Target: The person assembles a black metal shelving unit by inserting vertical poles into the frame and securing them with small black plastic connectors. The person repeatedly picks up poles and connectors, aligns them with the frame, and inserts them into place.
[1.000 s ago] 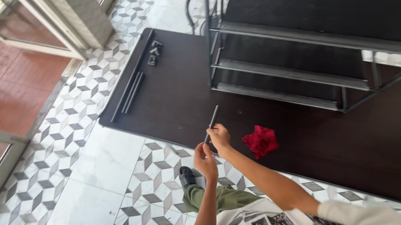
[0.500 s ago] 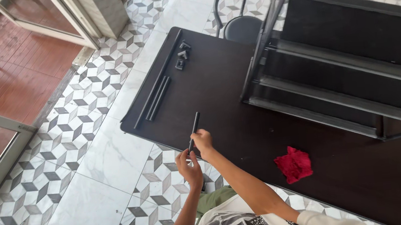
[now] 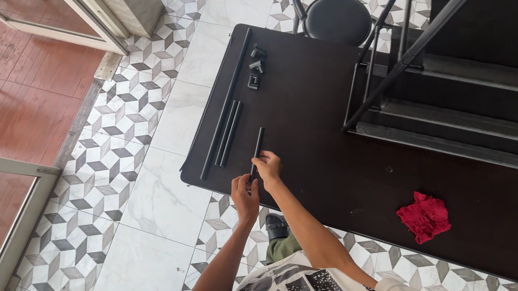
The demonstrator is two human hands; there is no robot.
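Both my hands meet at the near edge of a dark table (image 3: pixel 337 156). My right hand (image 3: pixel 269 165) grips the near end of a short black metal bar (image 3: pixel 257 147) that points away from me across the tabletop. My left hand (image 3: pixel 245 195) is closed around the same end from below, fingers curled on something small that I cannot make out. To the left of the bar lie three long black rods (image 3: pixel 227 133) side by side along the table's left edge.
Small black brackets (image 3: pixel 255 67) lie at the far left corner. A black metal shelf frame (image 3: pixel 457 80) stands on the table's right half. A red cloth (image 3: pixel 425 215) lies near the front edge. A round black chair (image 3: pixel 337 18) stands beyond the table on the patterned tile floor.
The view has swung right and closer to the rods and brackets. My hands stay together on the black bar's near end, which has tilted slightly on the table.
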